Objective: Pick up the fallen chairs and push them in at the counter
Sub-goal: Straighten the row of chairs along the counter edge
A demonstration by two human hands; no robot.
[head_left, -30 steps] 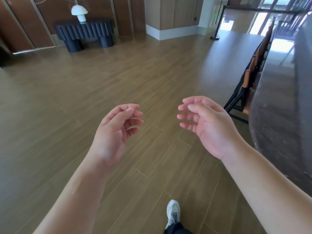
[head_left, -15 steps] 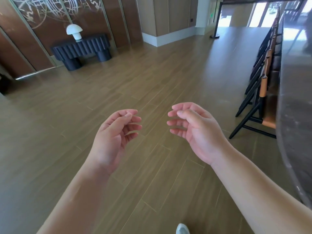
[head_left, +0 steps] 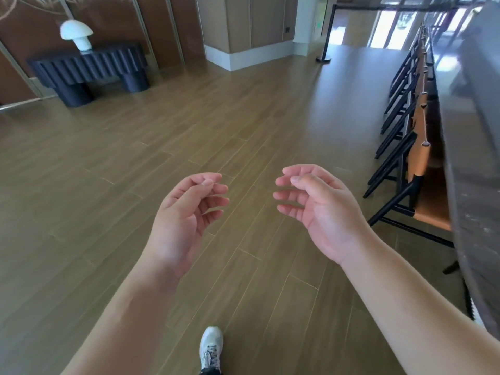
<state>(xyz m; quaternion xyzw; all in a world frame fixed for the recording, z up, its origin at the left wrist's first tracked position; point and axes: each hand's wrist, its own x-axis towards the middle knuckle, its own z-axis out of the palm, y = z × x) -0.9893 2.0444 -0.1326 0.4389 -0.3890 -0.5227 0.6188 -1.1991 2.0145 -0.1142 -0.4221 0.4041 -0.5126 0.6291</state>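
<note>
Chairs (head_left: 405, 147) stand upright in a row, tucked against the counter (head_left: 476, 163).
Well clear of that counter, I see my left hand (head_left: 186, 220) and right hand (head_left: 316, 209) loosely curled, grasping nothing.

Wood-plank flooring (head_left: 162, 163) fills most of the frame. At upper left a dark fluted console table (head_left: 89, 67) stands against brown wall panels (head_left: 113, 20), with a white mushroom lamp (head_left: 77, 33) on top. Bright windows (head_left: 392, 25) glow at upper right, behind a black stanchion post (head_left: 324, 36).
</note>
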